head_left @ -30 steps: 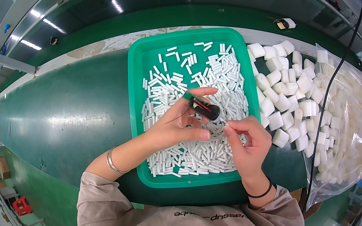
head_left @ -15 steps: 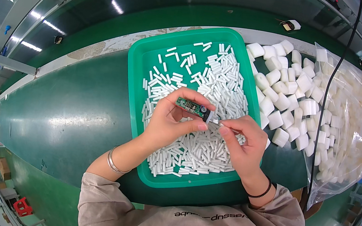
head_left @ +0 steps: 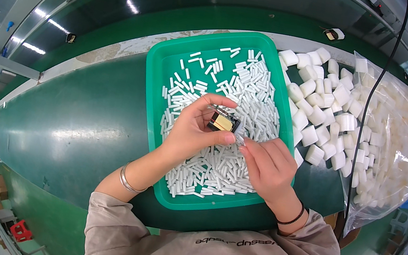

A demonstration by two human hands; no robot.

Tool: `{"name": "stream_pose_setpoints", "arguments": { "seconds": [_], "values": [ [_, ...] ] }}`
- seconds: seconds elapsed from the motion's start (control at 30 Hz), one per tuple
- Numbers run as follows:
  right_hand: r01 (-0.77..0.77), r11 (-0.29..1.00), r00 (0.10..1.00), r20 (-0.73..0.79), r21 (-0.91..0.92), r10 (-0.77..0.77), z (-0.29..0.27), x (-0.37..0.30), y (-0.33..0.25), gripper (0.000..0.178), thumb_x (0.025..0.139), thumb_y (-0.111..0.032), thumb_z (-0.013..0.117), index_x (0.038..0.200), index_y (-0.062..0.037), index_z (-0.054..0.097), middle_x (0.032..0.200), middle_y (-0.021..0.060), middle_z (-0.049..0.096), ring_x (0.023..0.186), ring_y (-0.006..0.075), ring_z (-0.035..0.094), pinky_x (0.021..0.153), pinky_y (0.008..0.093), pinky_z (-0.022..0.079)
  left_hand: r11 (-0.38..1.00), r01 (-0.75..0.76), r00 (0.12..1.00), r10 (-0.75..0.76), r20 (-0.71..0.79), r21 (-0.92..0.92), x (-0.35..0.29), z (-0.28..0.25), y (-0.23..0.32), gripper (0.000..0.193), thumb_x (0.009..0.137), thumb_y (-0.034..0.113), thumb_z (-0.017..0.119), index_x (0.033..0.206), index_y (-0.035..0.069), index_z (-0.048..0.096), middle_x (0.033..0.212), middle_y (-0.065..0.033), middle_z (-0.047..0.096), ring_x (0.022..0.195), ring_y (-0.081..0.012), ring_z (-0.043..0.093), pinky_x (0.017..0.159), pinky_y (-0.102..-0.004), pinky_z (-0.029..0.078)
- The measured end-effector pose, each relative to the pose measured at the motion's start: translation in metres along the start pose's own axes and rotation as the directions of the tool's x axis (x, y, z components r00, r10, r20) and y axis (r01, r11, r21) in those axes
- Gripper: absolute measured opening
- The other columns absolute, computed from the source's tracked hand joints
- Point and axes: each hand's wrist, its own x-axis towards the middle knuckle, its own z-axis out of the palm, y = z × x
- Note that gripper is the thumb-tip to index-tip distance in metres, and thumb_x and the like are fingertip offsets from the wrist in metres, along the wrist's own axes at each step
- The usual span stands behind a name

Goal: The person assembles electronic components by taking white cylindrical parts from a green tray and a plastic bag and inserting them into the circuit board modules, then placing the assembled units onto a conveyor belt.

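Over the green tray, my left hand (head_left: 187,134) is closed around a small black-framed electronic module (head_left: 224,122). A yellow block shows in the module's face, and its right end is toward my other hand. My right hand (head_left: 273,166) pinches with thumb and fingers at that end. A small whitish piece (head_left: 240,139) shows at these fingertips, partly hidden; its exact shape cannot be made out. Below both hands, many short white cylindrical sticks (head_left: 218,170) lie loose in the tray (head_left: 151,99).
Right of the tray lies a pile of chunky white foam-like pieces (head_left: 318,115), running into a clear plastic bag (head_left: 399,142). A black cable (head_left: 374,96) hangs in front of the bag. Similar small modules (head_left: 334,35) sit on the green belt behind. The dark green tabletop (head_left: 72,117) extends left.
My left hand has turned the module, so the yellow block now shows instead of the circuit board. My right hand has shifted slightly down and left, its fingers curled more. The belt module moved right.
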Motion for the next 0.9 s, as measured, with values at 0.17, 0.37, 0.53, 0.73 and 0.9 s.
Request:
{"name": "stream_pose_setpoints", "arguments": {
  "seconds": [0.17, 0.37, 0.53, 0.73, 0.9],
  "values": [
    [0.116, 0.992, 0.982, 0.154, -0.056, -0.106, -0.006, 0.000, 0.003, 0.024, 0.062, -0.013, 0.069, 0.083, -0.0032, 0.061, 0.065, 0.0018, 0.051, 0.055, 0.0173, 0.047, 0.044, 0.0262, 0.038, 0.999, 0.049, 0.997, -0.050, 0.051, 0.006, 0.000, 0.001, 0.001, 0.042, 0.066, 0.001, 0.070, 0.103, 0.003, 0.049, 0.084, -0.0032, 0.054, 0.075, -0.0091, 0.053, 0.065, -0.0225, 0.049],
    [-0.023, 0.939, 0.996, 0.077, -0.344, 0.053, -0.031, 0.046, 0.058, 0.031, 0.067, -0.010, 0.064, 0.097, -0.0054, 0.058, 0.088, 0.0064, 0.058, 0.076, 0.0251, 0.051, 0.066, 0.0320, 0.044, 0.994, -0.013, 0.992, -0.001, -0.123, -0.109, 0.002, -0.005, -0.001, 0.045, 0.068, -0.002, 0.065, 0.108, 0.005, 0.047, 0.097, -0.0117, 0.057, 0.082, -0.0154, 0.057, 0.068, -0.0294, 0.052],
    [-0.118, 0.885, 0.959, 0.180, -0.450, 0.219, -0.019, 0.045, 0.096, 0.037, 0.068, -0.006, 0.060, 0.104, -0.0082, 0.054, 0.088, 0.0077, 0.057, 0.079, 0.0277, 0.053, 0.066, 0.0340, 0.045, 0.988, -0.104, 0.987, 0.087, -0.138, -0.116, 0.007, -0.006, -0.009, 0.040, 0.069, -0.002, 0.064, 0.105, 0.004, 0.048, 0.100, -0.0102, 0.054, 0.085, -0.0156, 0.056, 0.068, -0.0317, 0.053],
    [-0.166, 0.798, 0.861, 0.308, -0.580, 0.403, -0.025, 0.053, 0.085, 0.025, 0.067, -0.005, 0.059, 0.092, -0.0117, 0.057, 0.076, 0.0100, 0.057, 0.070, 0.0282, 0.057, 0.059, 0.0368, 0.045, 0.978, -0.160, 0.981, 0.142, -0.135, -0.133, 0.006, -0.009, -0.009, 0.031, 0.069, -0.001, 0.065, 0.096, 0.004, 0.050, 0.095, -0.0062, 0.052, 0.081, -0.0148, 0.055, 0.072, -0.0335, 0.052],
    [-0.598, 0.688, 0.800, 0.266, 0.411, 0.537, -0.043, 0.046, 0.036, 0.034, 0.070, 0.004, 0.059, 0.100, -0.0044, 0.046, 0.085, 0.0052, 0.054, 0.076, 0.0124, 0.058, 0.062, 0.0215, 0.046, 0.958, -0.142, 0.989, 0.125, -0.081, -0.250, 0.004, -0.005, -0.007, 0.031, 0.065, -0.005, 0.068, 0.089, 0.005, 0.051, 0.091, -0.0050, 0.055, 0.085, -0.0137, 0.057, 0.073, -0.0237, 0.049]
  ]
}}
